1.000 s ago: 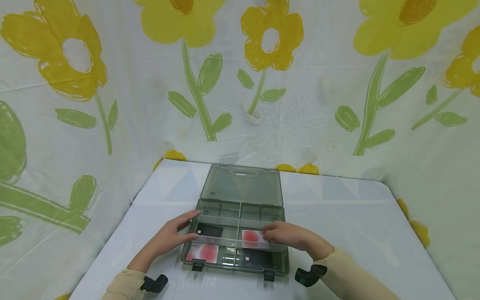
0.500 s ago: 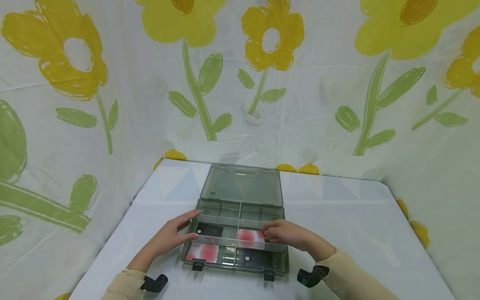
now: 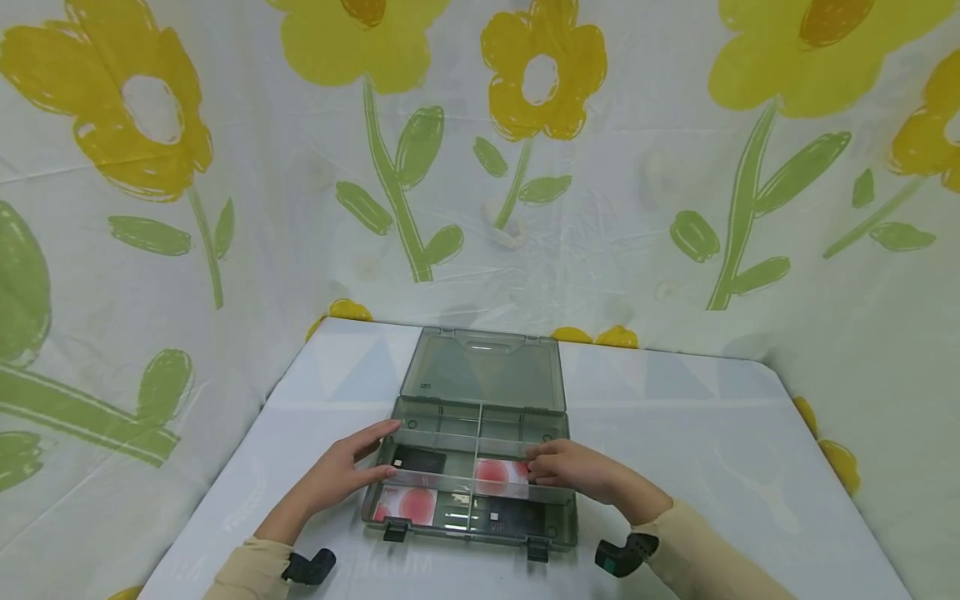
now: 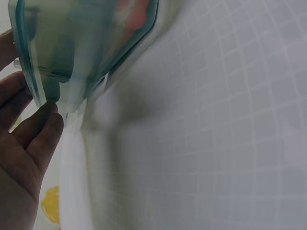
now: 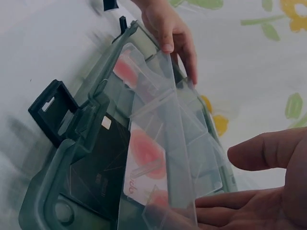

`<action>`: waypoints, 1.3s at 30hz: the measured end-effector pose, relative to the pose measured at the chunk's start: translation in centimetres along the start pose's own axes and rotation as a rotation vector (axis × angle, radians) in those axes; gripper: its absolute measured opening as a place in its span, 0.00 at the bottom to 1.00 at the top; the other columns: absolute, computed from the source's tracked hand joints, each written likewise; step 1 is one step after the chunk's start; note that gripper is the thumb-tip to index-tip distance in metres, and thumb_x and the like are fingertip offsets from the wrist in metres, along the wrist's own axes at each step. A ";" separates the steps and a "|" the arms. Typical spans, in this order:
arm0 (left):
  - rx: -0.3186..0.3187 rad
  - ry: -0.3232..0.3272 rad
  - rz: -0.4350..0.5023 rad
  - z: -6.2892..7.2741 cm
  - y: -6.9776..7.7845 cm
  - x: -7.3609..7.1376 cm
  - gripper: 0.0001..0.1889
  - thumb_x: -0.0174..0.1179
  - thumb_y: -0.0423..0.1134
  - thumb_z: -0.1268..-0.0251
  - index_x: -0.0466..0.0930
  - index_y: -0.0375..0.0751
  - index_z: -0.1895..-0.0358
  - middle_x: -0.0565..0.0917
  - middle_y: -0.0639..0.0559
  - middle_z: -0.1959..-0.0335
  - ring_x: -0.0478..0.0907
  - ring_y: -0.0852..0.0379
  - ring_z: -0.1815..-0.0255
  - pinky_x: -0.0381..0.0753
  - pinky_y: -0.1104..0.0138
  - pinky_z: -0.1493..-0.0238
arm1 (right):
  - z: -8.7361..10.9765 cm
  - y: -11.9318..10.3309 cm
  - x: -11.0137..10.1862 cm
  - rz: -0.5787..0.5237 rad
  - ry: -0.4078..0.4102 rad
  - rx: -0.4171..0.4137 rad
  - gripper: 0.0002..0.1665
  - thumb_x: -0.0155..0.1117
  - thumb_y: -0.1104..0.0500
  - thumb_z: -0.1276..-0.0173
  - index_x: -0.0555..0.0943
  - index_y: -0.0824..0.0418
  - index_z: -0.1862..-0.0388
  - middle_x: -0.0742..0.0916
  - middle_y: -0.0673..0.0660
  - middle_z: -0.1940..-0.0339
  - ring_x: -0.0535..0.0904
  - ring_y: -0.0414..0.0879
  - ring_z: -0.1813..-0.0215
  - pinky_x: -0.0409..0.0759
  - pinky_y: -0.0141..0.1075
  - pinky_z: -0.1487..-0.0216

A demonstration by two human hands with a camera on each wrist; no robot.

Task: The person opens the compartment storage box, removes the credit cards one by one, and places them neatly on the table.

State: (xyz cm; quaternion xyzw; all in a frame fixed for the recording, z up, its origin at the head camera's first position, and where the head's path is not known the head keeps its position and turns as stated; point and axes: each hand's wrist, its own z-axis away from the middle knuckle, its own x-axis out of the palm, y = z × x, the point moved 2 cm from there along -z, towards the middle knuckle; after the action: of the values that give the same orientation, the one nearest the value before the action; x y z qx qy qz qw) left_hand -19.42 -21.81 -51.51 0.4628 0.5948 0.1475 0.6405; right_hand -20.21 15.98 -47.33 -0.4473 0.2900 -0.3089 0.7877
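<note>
An open grey-green plastic organizer box (image 3: 555, 540) lies before me, split by clear dividers (image 3: 480, 421). My right hand (image 3: 573, 471) reaches into its middle right compartment, fingertips at the right end of a white card with red circles (image 3: 493, 472). The thumb stands apart from the card in the right wrist view. My left hand (image 3: 348, 471) rests along the box's left side, thumb and fingers spread at the rim. A black card (image 3: 418, 461) lies in the middle left compartment. Front left holds another red-circled card (image 3: 412, 505); front right, a black card marked VIP (image 3: 517, 518).
The lid (image 3: 487, 367) lies folded back behind the box. Two dark latches (image 3: 396, 530) hang off the front edge. The white table (image 3: 675, 442) extends to both sides, with a flower-print cloth (image 3: 600, 217) hanging behind it.
Over the first half second, the red-circled card under my right fingers slid left against the middle divider. Since then it has stayed there. My left hand has kept its place.
</note>
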 end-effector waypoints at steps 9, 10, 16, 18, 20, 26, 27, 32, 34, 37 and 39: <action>0.003 -0.001 0.029 0.1 -0.2 -0.1 0.38 0.71 0.47 0.36 0.68 0.36 0.26 0.69 0.39 0.25 0.65 0.35 0.25 0.72 0.49 0.30 | 0.4 -0.1 -0.1 -0.024 0.007 -0.029 0.32 0.53 0.59 0.21 0.65 0.79 0.28 0.71 0.74 0.27 0.76 0.62 0.31 0.80 0.49 0.32; 0.005 -0.002 0.035 0.1 -0.2 -0.1 0.38 0.71 0.47 0.36 0.68 0.36 0.26 0.69 0.39 0.25 0.64 0.35 0.25 0.72 0.49 0.30 | 0.5 -0.2 -0.1 -0.024 0.011 -0.028 0.32 0.54 0.58 0.21 0.65 0.79 0.27 0.71 0.73 0.27 0.76 0.61 0.31 0.80 0.49 0.32; 0.016 -0.010 0.050 0.1 -0.3 0.0 0.38 0.70 0.46 0.35 0.67 0.36 0.25 0.68 0.38 0.25 0.63 0.35 0.25 0.71 0.50 0.29 | 0.7 -0.4 0.0 -0.015 0.011 -0.037 0.32 0.54 0.58 0.21 0.66 0.78 0.27 0.71 0.73 0.27 0.75 0.61 0.31 0.78 0.51 0.31; 0.015 -0.010 0.052 0.1 -0.3 0.0 0.38 0.70 0.46 0.35 0.67 0.36 0.25 0.68 0.38 0.25 0.63 0.35 0.25 0.71 0.50 0.29 | 0.7 -0.5 0.0 0.006 0.019 -0.041 0.31 0.54 0.57 0.21 0.67 0.77 0.28 0.73 0.72 0.28 0.75 0.62 0.31 0.77 0.53 0.31; 0.013 -0.011 0.057 0.1 -0.3 0.0 0.38 0.70 0.45 0.35 0.67 0.37 0.25 0.67 0.38 0.24 0.63 0.35 0.25 0.71 0.50 0.29 | 0.8 -0.6 -0.1 0.023 0.029 -0.044 0.31 0.53 0.57 0.21 0.68 0.76 0.28 0.74 0.71 0.29 0.76 0.62 0.31 0.76 0.55 0.30; 0.003 -0.014 0.061 0.1 -0.2 -0.1 0.38 0.70 0.46 0.35 0.67 0.37 0.25 0.67 0.38 0.24 0.63 0.35 0.24 0.71 0.49 0.29 | 1.0 -1.0 -0.2 0.048 0.033 -0.062 0.30 0.53 0.55 0.20 0.69 0.74 0.28 0.77 0.69 0.30 0.77 0.62 0.32 0.76 0.56 0.30; 0.001 -0.014 0.062 0.1 -0.2 -0.1 0.38 0.70 0.46 0.35 0.67 0.37 0.25 0.67 0.38 0.24 0.62 0.35 0.24 0.71 0.49 0.29 | 1.0 -1.1 -0.2 0.050 0.031 -0.066 0.30 0.53 0.55 0.20 0.69 0.75 0.28 0.77 0.69 0.30 0.76 0.62 0.32 0.77 0.56 0.30; -0.006 -0.014 0.056 0.1 -0.2 -0.1 0.38 0.70 0.46 0.35 0.67 0.38 0.25 0.67 0.38 0.24 0.62 0.35 0.24 0.71 0.49 0.29 | 1.4 -1.5 -0.3 0.046 0.024 -0.096 0.29 0.51 0.56 0.19 0.69 0.74 0.27 0.77 0.68 0.31 0.74 0.62 0.31 0.78 0.54 0.31; -0.008 -0.014 0.056 0.1 -0.3 0.0 0.38 0.70 0.47 0.35 0.67 0.38 0.25 0.67 0.38 0.24 0.62 0.35 0.24 0.71 0.49 0.29 | 1.6 -1.6 -0.3 0.042 0.023 -0.104 0.29 0.51 0.56 0.18 0.69 0.73 0.27 0.77 0.68 0.30 0.74 0.62 0.30 0.77 0.53 0.30; -0.008 -0.017 0.055 0.1 -0.5 0.1 0.38 0.70 0.47 0.35 0.67 0.38 0.24 0.66 0.38 0.24 0.62 0.35 0.24 0.71 0.50 0.29 | 1.7 -1.9 -0.3 0.041 0.013 -0.121 0.29 0.50 0.55 0.17 0.68 0.72 0.26 0.76 0.67 0.29 0.73 0.62 0.29 0.76 0.54 0.30; -0.007 -0.019 0.061 0.0 -0.6 0.1 0.38 0.70 0.46 0.35 0.67 0.38 0.24 0.66 0.38 0.24 0.62 0.35 0.24 0.71 0.50 0.29 | 1.6 -2.0 -0.3 0.043 0.004 -0.136 0.29 0.50 0.55 0.17 0.68 0.71 0.26 0.75 0.67 0.28 0.72 0.63 0.29 0.76 0.55 0.29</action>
State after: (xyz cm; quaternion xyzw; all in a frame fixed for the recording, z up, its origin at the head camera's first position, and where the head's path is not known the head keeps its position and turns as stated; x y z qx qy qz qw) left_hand -19.56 -22.04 -52.04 0.4800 0.5738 0.1647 0.6428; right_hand -19.64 16.26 -44.82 -0.4930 0.3213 -0.2721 0.7614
